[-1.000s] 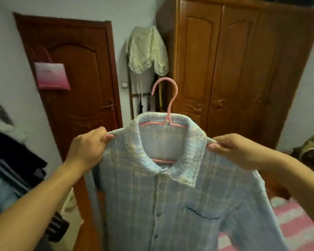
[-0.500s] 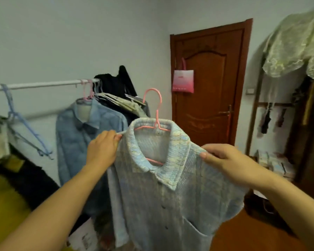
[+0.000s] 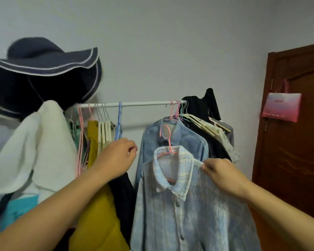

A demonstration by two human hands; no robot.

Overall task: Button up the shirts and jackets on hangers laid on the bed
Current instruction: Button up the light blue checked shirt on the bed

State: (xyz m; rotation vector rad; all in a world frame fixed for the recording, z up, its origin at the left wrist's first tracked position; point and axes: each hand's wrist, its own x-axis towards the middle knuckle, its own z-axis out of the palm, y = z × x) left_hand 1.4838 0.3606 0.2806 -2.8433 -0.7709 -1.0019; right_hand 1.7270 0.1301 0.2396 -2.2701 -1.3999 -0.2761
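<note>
Head view: a person's right hand (image 3: 223, 173) pinches the shoulder of a pale blue plaid shirt (image 3: 188, 211) just right of its collar, thumb and fingers (image 3: 206, 166) pressed together on the cloth. The shirt hangs on a pink hanger (image 3: 168, 142), held up in the near right of the scene in front of a clothes rail (image 3: 134, 104); its visible front buttons look fastened, though blur keeps this uncertain. The hanger's hook stands free below the rail, in front of a blue denim shirt (image 3: 185, 140) that hangs from the rail behind.

The left hand (image 3: 118, 158) is raised at the middle, apart from the plaid shirt, its fingers (image 3: 131, 151) loosely curled with the tips close together; nothing can be seen between them. It sits just in front of a blue hanger (image 3: 119, 122) and a row of pale hangers on the rail.

Along the rail hang dark garments at the far right and a mustard-yellow garment (image 3: 98, 214) at the near left. A white fleece garment (image 3: 36, 147) and a wide-brimmed navy hat (image 3: 43, 73) with pale trim fill the left. On the right, a pink bag (image 3: 281, 106) hangs on a brown wooden door (image 3: 297, 133); its small printing is too blurred to read.
</note>
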